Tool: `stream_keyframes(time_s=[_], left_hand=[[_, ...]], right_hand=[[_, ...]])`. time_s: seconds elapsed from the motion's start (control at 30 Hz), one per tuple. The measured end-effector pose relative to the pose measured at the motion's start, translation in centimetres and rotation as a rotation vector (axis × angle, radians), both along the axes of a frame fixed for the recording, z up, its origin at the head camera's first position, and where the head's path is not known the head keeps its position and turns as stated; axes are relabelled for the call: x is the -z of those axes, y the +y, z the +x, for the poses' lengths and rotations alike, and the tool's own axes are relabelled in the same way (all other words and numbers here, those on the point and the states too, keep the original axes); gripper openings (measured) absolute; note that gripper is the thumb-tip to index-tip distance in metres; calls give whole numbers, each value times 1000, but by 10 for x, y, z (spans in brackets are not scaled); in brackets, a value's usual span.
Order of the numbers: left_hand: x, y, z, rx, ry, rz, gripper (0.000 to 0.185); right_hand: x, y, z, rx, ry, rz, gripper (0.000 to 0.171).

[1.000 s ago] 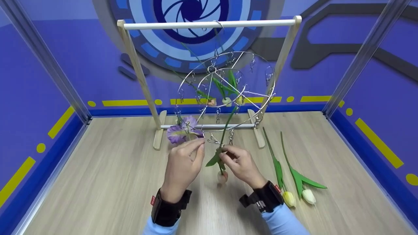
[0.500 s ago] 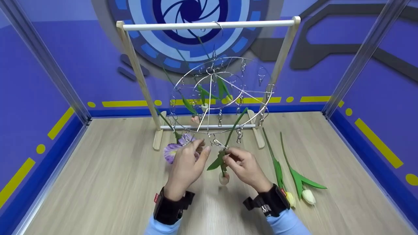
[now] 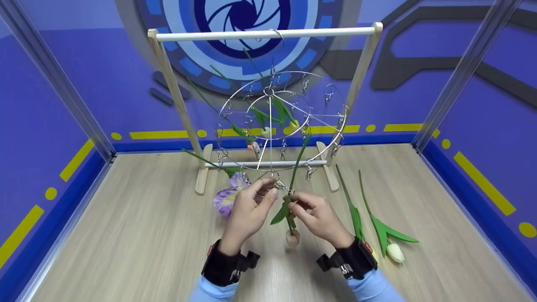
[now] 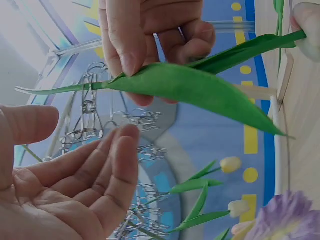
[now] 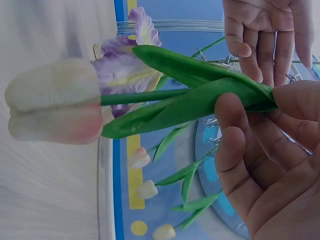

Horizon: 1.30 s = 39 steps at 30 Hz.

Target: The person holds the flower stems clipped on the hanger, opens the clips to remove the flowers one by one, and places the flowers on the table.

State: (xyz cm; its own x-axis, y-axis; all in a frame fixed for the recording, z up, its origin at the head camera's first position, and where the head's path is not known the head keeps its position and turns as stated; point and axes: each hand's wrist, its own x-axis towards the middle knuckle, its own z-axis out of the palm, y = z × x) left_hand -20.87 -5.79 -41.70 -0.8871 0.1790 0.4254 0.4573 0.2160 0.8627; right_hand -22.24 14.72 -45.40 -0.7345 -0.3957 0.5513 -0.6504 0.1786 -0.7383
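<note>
While the right hand (image 3: pixel 316 216) pinches the tulip (image 3: pixel 292 238) stem at centre frame, its bloom hangs down. The left hand (image 3: pixel 247 209), fingers (image 3: pixel 268 197) loosely open, touches a clip (image 3: pixel 280 185) on the wire hanger (image 3: pixel 281 121).

A staged recording booth: blue printed walls (image 3: pixel 84 84) with yellow dashes, metal corner posts (image 3: pixel 54 75), a wood-look floor (image 3: pixel 126 235), a small wooden rack (image 3: pixel 264 33).

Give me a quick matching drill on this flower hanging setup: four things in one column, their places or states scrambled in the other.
1. pale pink tulip
2. purple iris
3. white tulip
4. round wire clip hanger

A. lying on the table at the right
B. hung from the wooden rail
C. head down, stem pinched by the right hand
D. just left of the left hand

Pairs: 1-C, 2-D, 3-A, 4-B
</note>
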Motion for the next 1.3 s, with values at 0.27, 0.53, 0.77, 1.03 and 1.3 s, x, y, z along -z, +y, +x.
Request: stream_keyframes(time_s=[0.27, 0.53, 0.77, 1.03, 1.3], left_hand=[[5, 2, -7, 42, -50, 90, 30], [6, 4, -11, 48, -85, 111, 27], [6, 8, -14, 65, -75, 89, 26], [4, 13, -10, 40, -59, 40, 23], [6, 13, -10, -4, -33, 5, 20]], right_hand=[[3, 2, -1, -42, -31, -32, 13], [4, 4, 0, -49, -38, -44, 16], [8, 7, 0, -60, -41, -66, 16], [10, 11, 1, -57, -96, -65, 12], [10, 9, 1, -11, -84, -3, 8]])
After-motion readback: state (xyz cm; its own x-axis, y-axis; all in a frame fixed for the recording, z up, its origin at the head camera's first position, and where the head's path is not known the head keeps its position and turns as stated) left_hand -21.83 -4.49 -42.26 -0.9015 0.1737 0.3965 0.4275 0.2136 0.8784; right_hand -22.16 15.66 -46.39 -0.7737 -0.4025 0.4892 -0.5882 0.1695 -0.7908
